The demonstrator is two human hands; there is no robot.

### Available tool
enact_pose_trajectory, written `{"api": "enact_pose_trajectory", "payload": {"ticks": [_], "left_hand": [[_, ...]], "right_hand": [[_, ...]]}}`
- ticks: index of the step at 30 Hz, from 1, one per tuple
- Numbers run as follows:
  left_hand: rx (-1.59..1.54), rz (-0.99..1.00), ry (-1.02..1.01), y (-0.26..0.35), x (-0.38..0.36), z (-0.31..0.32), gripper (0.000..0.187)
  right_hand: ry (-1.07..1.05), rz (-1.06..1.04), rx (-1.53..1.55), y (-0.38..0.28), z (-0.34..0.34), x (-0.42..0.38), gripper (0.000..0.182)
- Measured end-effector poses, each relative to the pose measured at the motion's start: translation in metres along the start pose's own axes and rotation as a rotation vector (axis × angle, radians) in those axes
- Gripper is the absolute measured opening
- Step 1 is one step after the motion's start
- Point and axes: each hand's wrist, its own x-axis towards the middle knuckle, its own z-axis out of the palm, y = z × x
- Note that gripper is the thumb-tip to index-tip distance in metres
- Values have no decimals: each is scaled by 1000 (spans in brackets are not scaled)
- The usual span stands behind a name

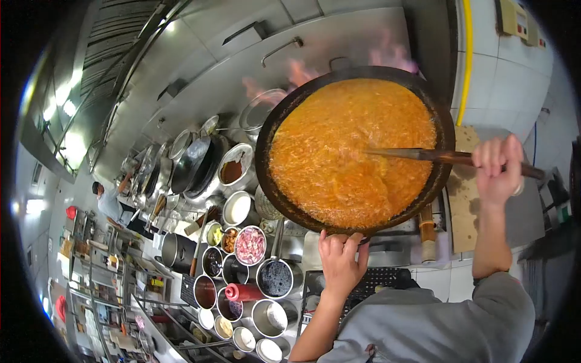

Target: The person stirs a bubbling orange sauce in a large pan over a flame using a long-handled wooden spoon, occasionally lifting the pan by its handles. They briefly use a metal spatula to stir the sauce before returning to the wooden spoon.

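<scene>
A large black wok (446, 130) stands over flames, filled with bubbling orange-red stew (339, 151) with small bits in it. My right hand (499, 169) is closed around the wooden handle of a long-handled wok tool (451, 156). Its metal shaft runs into the stew, which hides the working end, so whether it is a ladle or a spatula does not show. At the wok's near edge, my left hand (342, 260) grips the rim by its small side handle, fingers over the top.
Left of the wok stand metal pots of ingredients, among them sliced pink meat (250, 245) and dark liquid (275, 278). A red squeeze bottle (244, 293) lies across them. More woks (196, 163) line the range, where a person (112, 202) works. Flames (301, 72) rise behind the wok.
</scene>
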Motion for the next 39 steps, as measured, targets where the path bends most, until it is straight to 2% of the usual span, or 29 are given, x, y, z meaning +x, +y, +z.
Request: {"api": "enact_pose_trajectory", "payload": {"ticks": [6,10,12,16,18,20,22,29,32,39], "left_hand": [[10,24,-16,-2,1,-1,35],[12,35,-33,-3,1,-3,35],[-7,46,-30,-3,2,-4,34],[-60,73,-31,-5,1,-6,35],[-67,94,-23,-7,-1,-7,38],[-85,113,-12,-8,-1,-9,39],[-119,127,0,-9,-1,-11,40],[-185,139,67,-15,-6,-4,40],[-194,135,56,-16,-6,-3,40],[-185,136,47,-17,-4,-4,39]], "right_hand": [[-44,-86,-23,74,17,-50,33],[-185,-165,-108,95,45,-69,35],[-299,-197,-246,103,58,-74,39],[-465,-230,-427,120,71,-79,33],[-484,-254,-459,128,67,-78,24],[-424,-167,-482,129,52,-82,26],[-279,-28,-459,117,50,-84,33],[-142,-100,-444,56,57,-75,42],[-50,-76,-430,26,53,-73,41],[-28,-47,-441,-56,54,-49,38]]}}
